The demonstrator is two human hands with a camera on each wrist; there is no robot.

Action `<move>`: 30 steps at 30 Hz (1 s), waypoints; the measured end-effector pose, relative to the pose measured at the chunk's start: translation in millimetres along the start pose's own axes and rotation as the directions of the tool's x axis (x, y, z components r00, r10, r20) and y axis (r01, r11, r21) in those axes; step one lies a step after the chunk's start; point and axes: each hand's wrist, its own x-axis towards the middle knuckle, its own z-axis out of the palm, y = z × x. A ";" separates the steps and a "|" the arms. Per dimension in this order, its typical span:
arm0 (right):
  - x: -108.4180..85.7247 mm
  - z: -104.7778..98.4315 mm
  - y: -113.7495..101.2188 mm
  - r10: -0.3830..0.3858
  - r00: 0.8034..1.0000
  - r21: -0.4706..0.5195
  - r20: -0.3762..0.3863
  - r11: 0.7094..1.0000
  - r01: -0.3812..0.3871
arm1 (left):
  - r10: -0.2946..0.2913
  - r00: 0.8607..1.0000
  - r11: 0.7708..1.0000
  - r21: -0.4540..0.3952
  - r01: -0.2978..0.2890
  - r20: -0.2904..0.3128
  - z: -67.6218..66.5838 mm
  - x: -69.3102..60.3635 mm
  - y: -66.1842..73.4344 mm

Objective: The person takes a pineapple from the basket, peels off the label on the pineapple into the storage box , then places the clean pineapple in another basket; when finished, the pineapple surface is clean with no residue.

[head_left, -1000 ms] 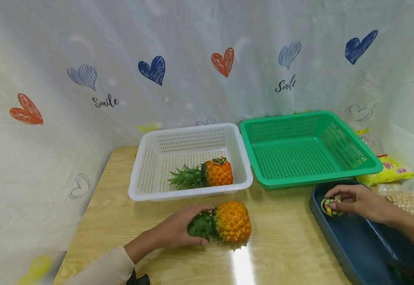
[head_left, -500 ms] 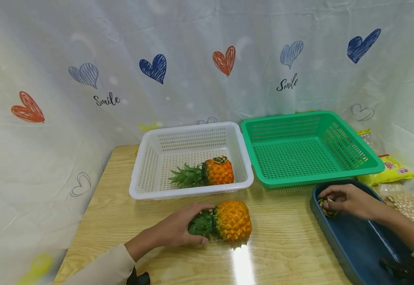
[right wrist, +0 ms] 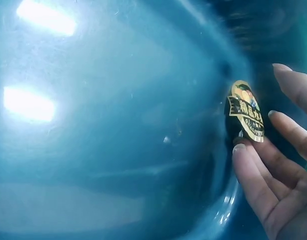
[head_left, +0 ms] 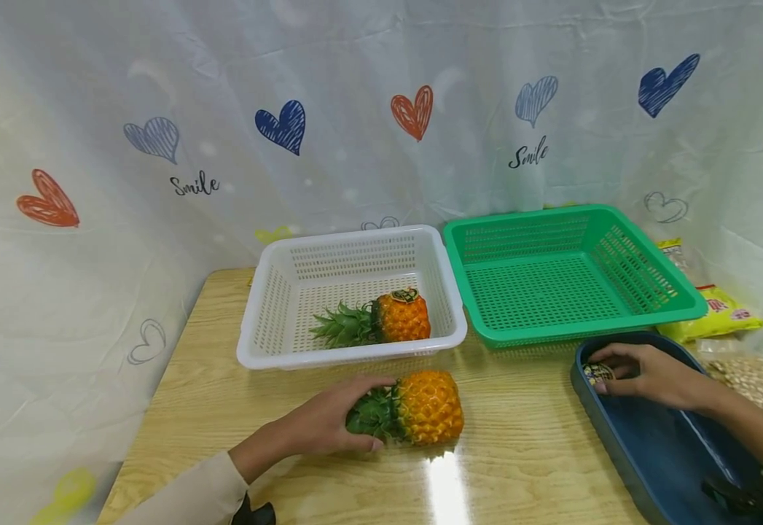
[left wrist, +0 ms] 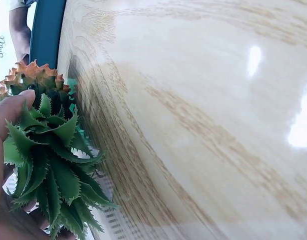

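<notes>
My left hand [head_left: 329, 419] curls round the leafy crown of an orange pineapple [head_left: 430, 407] lying on its side on the table; in the left wrist view the thumb presses where the green leaves [left wrist: 56, 165] meet the fruit. At the far left corner of a dark blue tray [head_left: 672, 445], my right hand [head_left: 656, 375] pinches a round black-and-gold label [head_left: 596, 373] by its edge. The right wrist view shows this label [right wrist: 247, 112] standing upright against the fingertips, with two other fingers spread apart.
Behind the left hand a white basket [head_left: 348, 359] holds a second pineapple [head_left: 402, 316] bearing a similar label. A green basket [head_left: 584, 321] stands to its right. Yellow packets [head_left: 715, 313] and a clear bag of pale grains [head_left: 758, 379] lie at the right. A dark object [head_left: 738, 498] lies in the tray.
My right hand has shifted slightly left with the label, towards the tray's far left corner. The left hand and its pineapple have stayed in place.
</notes>
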 end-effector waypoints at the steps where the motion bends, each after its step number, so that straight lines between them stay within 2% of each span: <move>1: -0.3 -0.2 0.2 0.000 1.000 -0.005 -0.001 1.000 0.000 | 0.001 1.000 1.000 0.000 -0.001 0.000 0.0 -0.1 -0.1; 10: -3.1 -2.7 1.8 0.037 0.999 -0.031 -0.025 0.999 -0.037 | 0.012 1.000 1.000 0.007 -0.012 -0.005 0.7 -0.4 -0.5; 17: -6.0 -4.6 2.6 0.016 0.998 -0.027 -0.055 0.999 -0.018 | 0.009 1.000 1.000 0.013 -0.009 -0.007 1.1 -1.3 -1.2; 24: -12.2 -11.2 -2.4 0.013 0.988 -0.033 -0.152 0.999 -0.018 | 0.004 1.000 1.000 -0.004 -0.004 0.001 0.8 -1.5 -2.1; 30: -12.5 -19.1 -15.8 0.020 0.975 -0.047 -0.222 0.998 -0.031 | 0.005 1.000 1.000 -0.011 -0.005 -0.003 1.5 -0.7 -2.6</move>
